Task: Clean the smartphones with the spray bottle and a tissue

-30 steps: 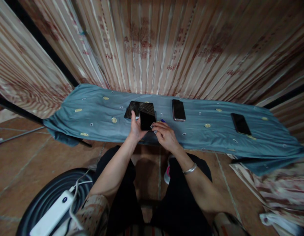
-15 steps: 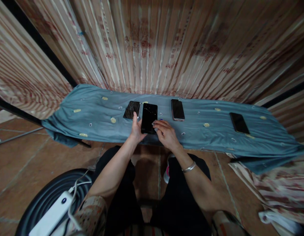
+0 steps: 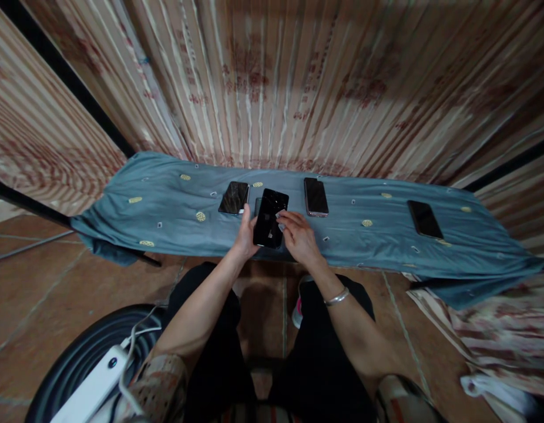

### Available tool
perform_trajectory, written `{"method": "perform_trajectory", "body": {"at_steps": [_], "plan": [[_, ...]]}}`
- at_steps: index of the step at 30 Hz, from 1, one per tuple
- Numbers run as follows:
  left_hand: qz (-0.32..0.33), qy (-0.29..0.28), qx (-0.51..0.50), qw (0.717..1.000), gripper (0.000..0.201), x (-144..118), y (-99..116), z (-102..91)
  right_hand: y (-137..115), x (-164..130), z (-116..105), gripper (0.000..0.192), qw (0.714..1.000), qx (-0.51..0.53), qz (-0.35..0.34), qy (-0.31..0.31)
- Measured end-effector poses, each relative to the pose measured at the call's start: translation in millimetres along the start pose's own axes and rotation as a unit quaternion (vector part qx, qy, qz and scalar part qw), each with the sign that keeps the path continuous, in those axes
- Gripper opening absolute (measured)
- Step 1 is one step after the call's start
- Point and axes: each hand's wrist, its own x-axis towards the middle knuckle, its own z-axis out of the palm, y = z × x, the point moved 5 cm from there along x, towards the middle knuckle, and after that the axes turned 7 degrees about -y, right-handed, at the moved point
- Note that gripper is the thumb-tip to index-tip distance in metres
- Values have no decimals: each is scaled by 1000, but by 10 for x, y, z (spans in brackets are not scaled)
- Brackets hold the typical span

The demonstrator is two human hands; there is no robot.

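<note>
- Phone [image 3: 267, 228] was above bench [image 3: 179, 226], left hand [image 3: 245, 235] closed on its left edge, much of the grip hidden beneath.
- Right hand [image 3: 299, 236] pinched a pale scrap [image 3: 279, 220] at phone's right side.
- Judged phone light, stiff, slick; likely fragile if dropped.
- Best hold seemed long side edges.

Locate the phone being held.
The held phone is mid-picture in the head view, in the left hand, over the blue cloth, right hand at its right edge.
</note>
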Motion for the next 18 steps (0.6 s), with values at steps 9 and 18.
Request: {"method": "perform_trajectory", "body": {"at_steps": [9, 18], "plan": [[-10, -3, 22, 1000, 68, 6, -85, -31, 82, 7, -13, 42, 1000, 11, 28, 8], [-32, -22, 11, 999, 65, 1, -163, 17, 166, 8, -42, 45, 999, 13, 45, 22]]}}
